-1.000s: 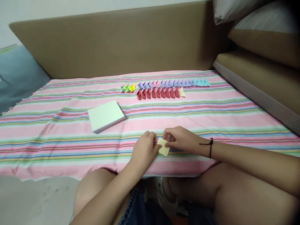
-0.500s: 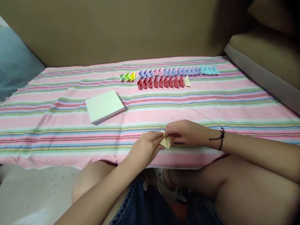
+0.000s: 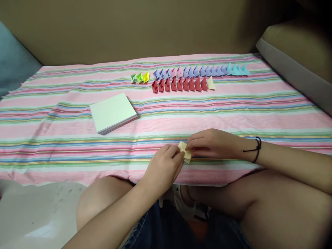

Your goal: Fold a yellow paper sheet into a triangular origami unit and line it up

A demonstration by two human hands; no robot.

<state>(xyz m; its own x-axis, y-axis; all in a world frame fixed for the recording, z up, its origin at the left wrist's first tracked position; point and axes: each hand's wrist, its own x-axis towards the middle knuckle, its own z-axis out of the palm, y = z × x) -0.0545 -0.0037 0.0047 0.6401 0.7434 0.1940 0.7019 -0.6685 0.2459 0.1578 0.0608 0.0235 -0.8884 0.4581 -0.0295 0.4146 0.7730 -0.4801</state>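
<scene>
My left hand [image 3: 163, 167] and my right hand [image 3: 215, 143] meet near the front edge of a striped pink cloth [image 3: 233, 114]. Both pinch a small pale yellow folded paper [image 3: 185, 151] between their fingertips, just above the cloth. A black cord circles my right wrist. A stack of white paper squares [image 3: 112, 112] lies to the left, beyond my left hand. Farther back stand rows of small folded paper boats: green and yellow ones [image 3: 140, 77], a purple, pink and blue row [image 3: 199, 71], and a red row [image 3: 178, 84] ending in one pale yellow boat [image 3: 210, 83].
A brown padded backrest [image 3: 129, 31] rises behind the cloth. A brown cushion [image 3: 295, 52] lies at the right, a blue-grey one [image 3: 15, 62] at the left. My bare knees and denim shorts fill the foreground, with pale floor [image 3: 33, 214] at lower left.
The view has tilted down and the scene shifted up. The pale yellow paper, first lying flat under my fingers, is now lifted and folded smaller between both hands.
</scene>
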